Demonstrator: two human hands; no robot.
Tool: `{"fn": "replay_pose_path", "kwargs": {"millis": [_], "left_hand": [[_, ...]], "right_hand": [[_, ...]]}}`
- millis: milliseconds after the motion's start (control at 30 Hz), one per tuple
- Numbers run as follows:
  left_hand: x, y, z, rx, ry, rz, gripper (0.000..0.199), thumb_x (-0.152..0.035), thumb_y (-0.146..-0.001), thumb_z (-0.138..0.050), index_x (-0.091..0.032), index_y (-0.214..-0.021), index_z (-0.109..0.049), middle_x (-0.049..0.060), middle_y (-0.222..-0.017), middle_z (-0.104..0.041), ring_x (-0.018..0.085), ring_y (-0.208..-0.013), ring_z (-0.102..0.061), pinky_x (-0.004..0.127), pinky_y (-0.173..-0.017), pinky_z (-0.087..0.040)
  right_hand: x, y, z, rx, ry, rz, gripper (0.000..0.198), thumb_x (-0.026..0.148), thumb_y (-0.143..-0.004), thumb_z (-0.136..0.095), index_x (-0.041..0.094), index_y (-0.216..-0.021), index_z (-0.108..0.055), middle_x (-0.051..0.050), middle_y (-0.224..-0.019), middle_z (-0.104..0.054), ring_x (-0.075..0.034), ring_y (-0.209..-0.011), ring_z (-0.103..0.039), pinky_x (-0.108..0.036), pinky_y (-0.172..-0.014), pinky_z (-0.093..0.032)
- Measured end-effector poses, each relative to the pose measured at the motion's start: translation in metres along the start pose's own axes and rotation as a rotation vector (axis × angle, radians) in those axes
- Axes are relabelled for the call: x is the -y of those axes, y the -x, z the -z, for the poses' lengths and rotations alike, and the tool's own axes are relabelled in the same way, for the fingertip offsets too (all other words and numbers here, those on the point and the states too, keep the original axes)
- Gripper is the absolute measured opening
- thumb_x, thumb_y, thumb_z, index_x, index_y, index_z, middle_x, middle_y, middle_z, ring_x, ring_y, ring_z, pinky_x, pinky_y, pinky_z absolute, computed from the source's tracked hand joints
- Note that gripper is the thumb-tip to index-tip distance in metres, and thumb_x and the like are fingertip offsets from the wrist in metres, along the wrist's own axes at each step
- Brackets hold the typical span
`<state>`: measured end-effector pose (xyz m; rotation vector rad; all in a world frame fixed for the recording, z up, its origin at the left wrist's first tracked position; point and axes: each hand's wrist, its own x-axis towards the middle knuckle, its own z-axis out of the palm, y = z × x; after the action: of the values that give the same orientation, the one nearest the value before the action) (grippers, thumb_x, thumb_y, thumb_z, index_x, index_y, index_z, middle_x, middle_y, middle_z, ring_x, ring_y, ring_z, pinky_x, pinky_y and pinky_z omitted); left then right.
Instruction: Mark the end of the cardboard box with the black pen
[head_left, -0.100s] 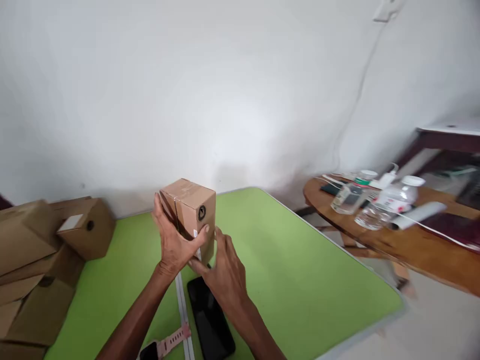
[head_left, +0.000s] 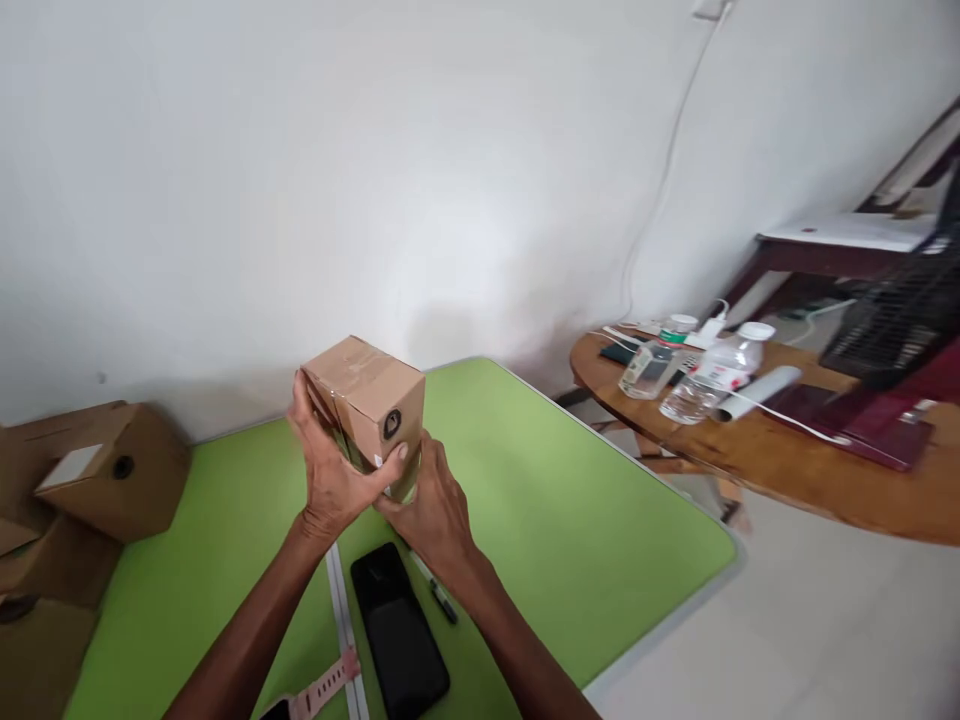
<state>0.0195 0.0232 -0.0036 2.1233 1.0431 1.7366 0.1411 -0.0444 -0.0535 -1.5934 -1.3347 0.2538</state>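
While seen against the frame a moment ago, shows the right hand (head_left: 431, 505) drawn in closer and now pressed flat to the lower near face of the small cardboard box (head_left: 367, 410), where before only the fingertips met it. Means a firmer two-handed hold, judged from the contact alone. Sits raised just above the green table (head_left: 585, 520), tilted, taped top facing up, round dark mark on the right face. Wraps around the box's left side with the left hand (head_left: 330, 475), fingers (head_left: 304, 420) spread behind, thumb across the front.

Largest to smallest around it: white wall behind; green table beneath; round wooden side table (head_left: 787, 470) well apart on the right, carrying a water bottle (head_left: 709, 385) and cables; stacked cardboard boxes (head_left: 105, 470) at the table's left edge. Nearer: black phone (head_left: 397, 630) lying flat below the hands, metal ruler (head_left: 341, 620) just left of it, pink watch strap (head_left: 322, 688) by the ruler, dark pen (head_left: 439, 595) beside the right wrist. Leaves nothing between hands and box; phone and pen lie directly under the held box.
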Motion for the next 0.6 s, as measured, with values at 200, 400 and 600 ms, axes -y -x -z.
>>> {"fn": "replay_pose_path", "kwargs": {"millis": [200,400,600], "left_hand": [[0.018,-0.021,-0.045,0.243,0.077,-0.038,0.169,-0.071,-0.064,-0.101,-0.027,-0.18,0.013,0.029,-0.182,-0.009,0.054,-0.17,-0.019,0.077,-0.135,-0.025],[0.018,-0.002,-0.034,0.36,-0.038,0.097,0.12,-0.055,-0.097,-0.082,-0.038,-0.182,0.0,0.024,-0.178,-0.025,0.045,-0.161,-0.042,0.074,-0.126,-0.043],[0.04,0.041,0.004,0.391,-0.004,0.353,0.111,-0.049,-0.098,-0.081,-0.044,-0.182,-0.009,0.018,-0.179,-0.035,0.043,-0.153,-0.054,0.065,-0.113,-0.058]], "right_hand": [[-0.063,-0.074,0.024,-0.098,0.011,-0.034,0.062,0.048,-0.076,-0.082,0.025,-0.125,-0.05,-0.016,-0.12,-0.076,-0.036,-0.105,-0.077,-0.048,-0.085,-0.065],[-0.152,-0.209,0.046,-0.275,0.136,-0.177,0.069,0.033,-0.069,-0.089,0.019,-0.126,-0.051,-0.022,-0.13,-0.069,-0.042,-0.125,-0.066,-0.056,-0.107,-0.056],[-0.223,-0.273,0.036,-0.353,0.232,-0.283,0.053,0.04,-0.092,-0.086,0.02,-0.135,-0.063,-0.012,-0.138,-0.067,-0.033,-0.125,-0.066,-0.056,-0.108,-0.057]]}}
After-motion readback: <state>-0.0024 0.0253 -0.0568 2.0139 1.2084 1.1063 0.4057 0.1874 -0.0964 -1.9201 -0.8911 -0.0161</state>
